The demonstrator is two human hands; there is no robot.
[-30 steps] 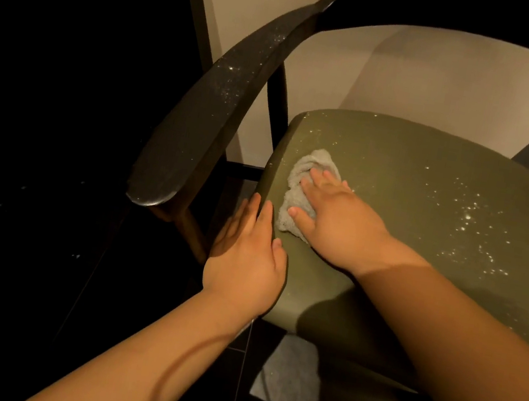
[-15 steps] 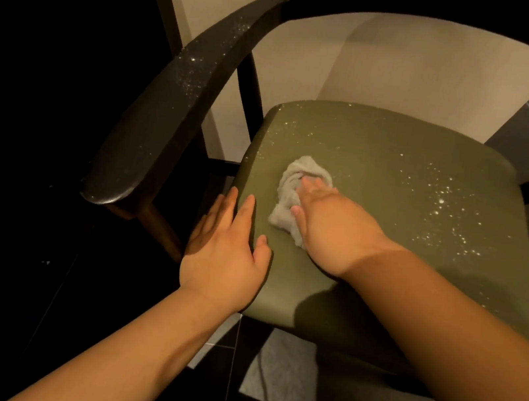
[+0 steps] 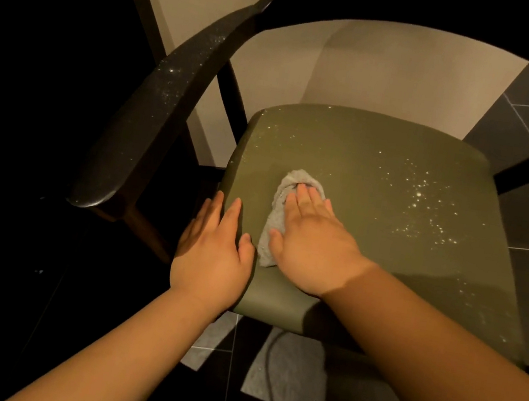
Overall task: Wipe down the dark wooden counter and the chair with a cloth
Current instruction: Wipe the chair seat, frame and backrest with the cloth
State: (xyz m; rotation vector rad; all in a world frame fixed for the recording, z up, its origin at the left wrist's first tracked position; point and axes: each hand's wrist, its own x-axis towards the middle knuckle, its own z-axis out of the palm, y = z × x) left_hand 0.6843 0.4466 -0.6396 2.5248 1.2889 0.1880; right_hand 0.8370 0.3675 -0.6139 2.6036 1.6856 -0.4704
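While my right hand (image 3: 310, 242) presses the cloth (image 3: 273, 222) flat, fingers spread (left hand (image 3: 213, 254) open, bracing the seat (image 3: 382, 170)), bunched fabric could skip those specks (image 3: 425, 205).

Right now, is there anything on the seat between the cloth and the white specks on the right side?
Nothing visible. The right hand presses the cloth flat on the seat, and the green surface from there to the specks is bare. The left hand rests at the seat's left edge, away from that path.
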